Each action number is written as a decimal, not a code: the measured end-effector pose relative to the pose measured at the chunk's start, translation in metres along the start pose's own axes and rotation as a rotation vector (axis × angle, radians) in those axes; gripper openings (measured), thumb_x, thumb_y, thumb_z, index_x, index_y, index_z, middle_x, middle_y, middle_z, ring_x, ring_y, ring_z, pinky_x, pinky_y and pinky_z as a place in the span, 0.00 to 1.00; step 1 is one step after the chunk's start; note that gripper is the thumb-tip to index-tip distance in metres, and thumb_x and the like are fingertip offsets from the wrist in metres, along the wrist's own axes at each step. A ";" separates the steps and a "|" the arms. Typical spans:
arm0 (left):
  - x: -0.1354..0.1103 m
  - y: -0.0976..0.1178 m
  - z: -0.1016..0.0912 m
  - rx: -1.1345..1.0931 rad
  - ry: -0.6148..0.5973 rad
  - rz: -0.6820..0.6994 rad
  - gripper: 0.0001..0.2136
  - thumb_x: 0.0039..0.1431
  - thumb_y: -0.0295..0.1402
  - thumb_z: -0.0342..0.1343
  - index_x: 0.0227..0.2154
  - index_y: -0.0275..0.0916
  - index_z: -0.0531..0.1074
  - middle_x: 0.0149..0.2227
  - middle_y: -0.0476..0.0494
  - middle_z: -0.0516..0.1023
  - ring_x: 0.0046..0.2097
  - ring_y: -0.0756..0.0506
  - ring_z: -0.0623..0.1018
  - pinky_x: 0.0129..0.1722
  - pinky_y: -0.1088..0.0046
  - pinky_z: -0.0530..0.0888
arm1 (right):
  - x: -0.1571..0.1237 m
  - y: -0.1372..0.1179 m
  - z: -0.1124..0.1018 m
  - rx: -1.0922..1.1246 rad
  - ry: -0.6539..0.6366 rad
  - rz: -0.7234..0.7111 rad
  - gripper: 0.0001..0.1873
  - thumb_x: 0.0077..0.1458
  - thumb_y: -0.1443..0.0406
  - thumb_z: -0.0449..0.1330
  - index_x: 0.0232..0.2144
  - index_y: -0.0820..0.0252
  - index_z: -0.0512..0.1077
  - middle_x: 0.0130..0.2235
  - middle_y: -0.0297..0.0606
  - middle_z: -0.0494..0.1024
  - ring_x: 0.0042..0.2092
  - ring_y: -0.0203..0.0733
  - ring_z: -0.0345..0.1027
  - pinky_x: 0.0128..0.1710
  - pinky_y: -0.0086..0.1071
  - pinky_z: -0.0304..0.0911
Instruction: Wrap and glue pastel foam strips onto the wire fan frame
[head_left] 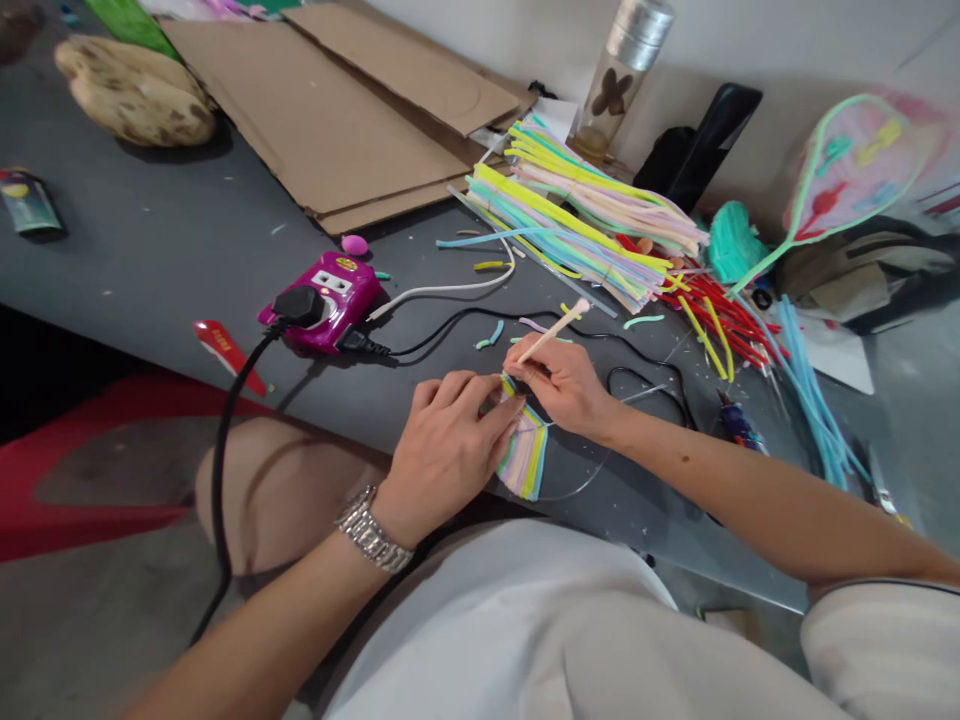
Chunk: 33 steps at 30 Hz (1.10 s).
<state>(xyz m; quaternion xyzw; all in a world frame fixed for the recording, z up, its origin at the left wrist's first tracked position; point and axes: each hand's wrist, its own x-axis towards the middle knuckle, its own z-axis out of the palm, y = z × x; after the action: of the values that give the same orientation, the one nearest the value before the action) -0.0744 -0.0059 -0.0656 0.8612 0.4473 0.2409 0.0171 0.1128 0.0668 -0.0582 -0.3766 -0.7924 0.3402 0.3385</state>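
Observation:
My left hand (pixel 450 440), with a metal watch on its wrist, presses and grips a small striped piece made of pipe cleaners (pixel 525 460) at the table's near edge. Yellow, lilac and pale blue rows show on it; its upper left part is under my fingers. My right hand (pixel 559 385) is closed in a pinch around a pale peach pipe cleaner (pixel 555 332), whose end points up and away to the right. The fingertips of both hands meet at the top of the striped piece.
Bundles of coloured pipe cleaners (pixel 570 235) lie beyond my hands. A purple power strip (pixel 330 300) with black cables sits to the left, near a red-handled cutter (pixel 229 355). Cardboard sheets (pixel 322 110), a bottle (pixel 622 80) and a glue gun (pixel 739 425) are also on the table.

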 end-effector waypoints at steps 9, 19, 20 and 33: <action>-0.004 0.000 0.001 0.024 0.021 0.033 0.13 0.67 0.31 0.56 0.51 0.47 0.77 0.58 0.37 0.75 0.56 0.35 0.71 0.48 0.55 0.66 | -0.071 -0.040 -0.022 -0.089 0.264 0.214 0.11 0.68 0.62 0.57 0.34 0.58 0.75 0.35 0.36 0.80 0.36 0.38 0.74 0.39 0.31 0.69; 0.001 -0.002 -0.001 -0.113 -0.048 0.237 0.10 0.68 0.29 0.53 0.46 0.40 0.78 0.50 0.39 0.80 0.51 0.41 0.76 0.41 0.63 0.69 | -0.096 -0.032 -0.002 -0.167 0.305 0.051 0.09 0.67 0.67 0.56 0.39 0.57 0.78 0.39 0.41 0.83 0.42 0.43 0.78 0.47 0.38 0.73; 0.001 -0.002 -0.001 -0.115 -0.046 0.233 0.10 0.68 0.30 0.53 0.46 0.40 0.78 0.49 0.40 0.81 0.50 0.41 0.76 0.41 0.63 0.69 | -0.095 -0.030 -0.001 -0.170 0.301 0.043 0.10 0.67 0.66 0.56 0.40 0.57 0.78 0.39 0.41 0.83 0.42 0.43 0.78 0.47 0.38 0.73; 0.001 0.001 -0.002 -0.054 -0.026 0.256 0.09 0.69 0.29 0.53 0.44 0.43 0.78 0.50 0.44 0.81 0.50 0.41 0.75 0.46 0.59 0.65 | -0.094 -0.025 0.003 -0.231 0.278 -0.032 0.08 0.67 0.68 0.57 0.40 0.56 0.77 0.38 0.40 0.84 0.41 0.41 0.78 0.44 0.38 0.73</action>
<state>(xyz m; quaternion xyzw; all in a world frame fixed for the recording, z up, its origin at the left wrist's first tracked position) -0.0738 -0.0063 -0.0629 0.9134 0.3268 0.2421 0.0153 0.1472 -0.0238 -0.0657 -0.4438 -0.7776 0.1859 0.4048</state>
